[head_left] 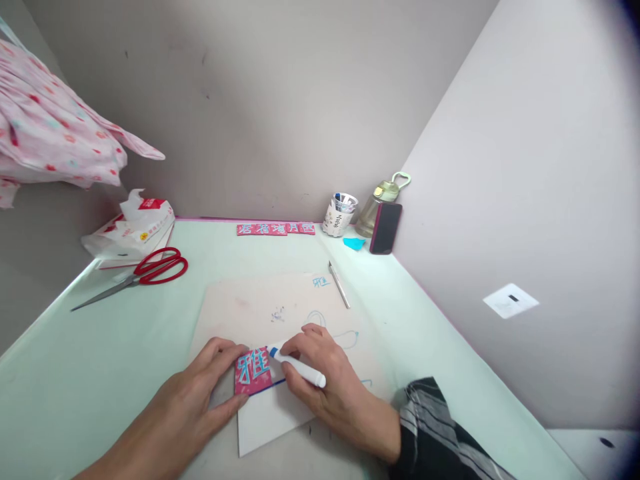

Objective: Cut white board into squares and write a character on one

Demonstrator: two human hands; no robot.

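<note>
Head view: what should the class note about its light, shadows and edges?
Head view: soft light on the green table, no harsh glare; head view: faint shading on the white sheet beside the right hand; head view: upper-right corner darkened.

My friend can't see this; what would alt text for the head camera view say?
A person's right hand holds a blue-tipped white marker beside a pink square with blue-outlined lettering, which the left hand touches. Red-handled metal scissors lie on the pale green table.

Head view, near, above and behind the right hand [334, 375]. Faces forward and down, back wall [265, 113] beyond its grip.
</note>
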